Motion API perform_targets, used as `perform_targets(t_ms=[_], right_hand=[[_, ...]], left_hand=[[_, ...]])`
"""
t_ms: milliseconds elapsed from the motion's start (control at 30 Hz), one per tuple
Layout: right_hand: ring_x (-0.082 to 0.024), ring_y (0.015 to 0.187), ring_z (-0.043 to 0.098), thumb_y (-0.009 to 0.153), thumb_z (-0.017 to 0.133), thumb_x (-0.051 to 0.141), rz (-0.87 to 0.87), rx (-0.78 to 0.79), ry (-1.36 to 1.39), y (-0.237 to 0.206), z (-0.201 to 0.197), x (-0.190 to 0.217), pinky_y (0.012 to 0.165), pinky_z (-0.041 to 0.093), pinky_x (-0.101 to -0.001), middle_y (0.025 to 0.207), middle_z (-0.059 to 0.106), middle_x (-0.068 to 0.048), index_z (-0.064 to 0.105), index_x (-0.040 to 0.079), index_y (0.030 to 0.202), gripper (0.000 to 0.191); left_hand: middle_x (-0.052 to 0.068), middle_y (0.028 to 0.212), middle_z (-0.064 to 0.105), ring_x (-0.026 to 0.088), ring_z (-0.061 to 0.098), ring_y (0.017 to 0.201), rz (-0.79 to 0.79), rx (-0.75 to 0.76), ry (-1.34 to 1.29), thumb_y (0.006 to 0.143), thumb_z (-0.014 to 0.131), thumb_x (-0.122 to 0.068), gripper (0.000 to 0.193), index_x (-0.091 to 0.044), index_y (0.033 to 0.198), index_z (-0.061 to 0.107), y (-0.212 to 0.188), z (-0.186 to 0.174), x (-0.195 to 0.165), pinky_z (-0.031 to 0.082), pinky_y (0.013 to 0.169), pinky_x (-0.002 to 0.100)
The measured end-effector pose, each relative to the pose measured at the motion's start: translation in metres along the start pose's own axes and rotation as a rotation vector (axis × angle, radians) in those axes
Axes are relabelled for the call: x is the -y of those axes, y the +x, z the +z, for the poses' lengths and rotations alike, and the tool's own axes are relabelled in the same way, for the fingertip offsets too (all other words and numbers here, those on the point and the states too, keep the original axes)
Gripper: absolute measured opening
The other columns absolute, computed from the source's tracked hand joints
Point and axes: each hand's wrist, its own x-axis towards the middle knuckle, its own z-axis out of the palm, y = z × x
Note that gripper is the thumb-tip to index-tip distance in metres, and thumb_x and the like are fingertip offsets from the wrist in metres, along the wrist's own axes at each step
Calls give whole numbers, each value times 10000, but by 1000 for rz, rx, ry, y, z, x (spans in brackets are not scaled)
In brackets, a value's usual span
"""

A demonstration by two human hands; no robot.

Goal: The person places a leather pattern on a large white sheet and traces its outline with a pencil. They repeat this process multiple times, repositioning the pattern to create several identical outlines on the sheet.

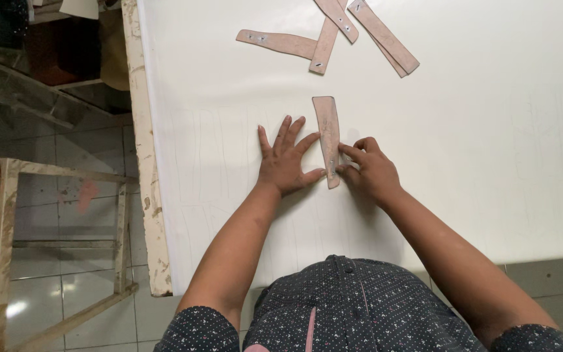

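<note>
One template (328, 138) lay on the surface (490, 163) between both hands; four more templates (333, 36) lay beyond it.

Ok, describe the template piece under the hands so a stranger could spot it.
On the white sheet covering the table, a brown cardboard pattern strip lies lengthwise between the left hand and right hand. Unlike the overlapping strips beyond, it lies alone.

- The person wore a dark navy, nearly black top (353, 306), printed all over with tiny pale dots, filling the lower middle of the frame.
- Its short sleeves ended above the elbows at the lower left and lower right corners, leaving both forearms bare.
- A narrow pink strip ran down the front near the bottom edge.
- The left hand (285, 163) and right hand (373, 171) were bare, with no rings or watch showing.
</note>
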Motion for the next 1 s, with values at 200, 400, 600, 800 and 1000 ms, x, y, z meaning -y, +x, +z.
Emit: perform_targets(t_ms=[200,400,600,800,1000], right_hand=[[-244,1042,656,881,741,349,-10,-4,41,1,-1,8,884,541,-390,1267,570,-77,644,260,1379,515],[-230,1040,642,869,749,322,25,39,100,3,-4,6,905,534,-369,1233,569,-62,651,273,1374,517],[-216,1036,630,868,758,309,-7,26,108,2,-5,5,897,533,-367,1217,568,-56,649,266,1366,512],[-221,1036,628,855,769,308,-2,22,103,0,-6,5,893,526,-371,1215,566,-57,652,261,1363,524],[-226,1035,636,853,768,327,22,29,107,-1,-5,7,888,531,-377,1234,565,-56,654,275,1360,523]], left_hand=[[-2,1684,189,209,40,1576,8,-31,-38,723,722,-684,879,-372,1497,446,-1,2,2,-139,1205,669],[-20,1672,218,191,45,1570,-29,-3,-55,671,741,-720,889,-410,1463,483,-1,-4,-1,-130,1226,633],[-25,1675,213,201,23,1573,-34,-4,-33,649,729,-774,901,-424,1447,503,-1,-8,-3,-127,1228,625],[-17,1675,204,211,8,1571,-32,5,-15,651,736,-756,900,-422,1451,497,-1,-7,-4,-123,1219,634],[-14,1678,207,210,16,1573,-24,-5,-24,658,743,-740,888,-416,1450,503,-2,-7,-3,-112,1224,639]])
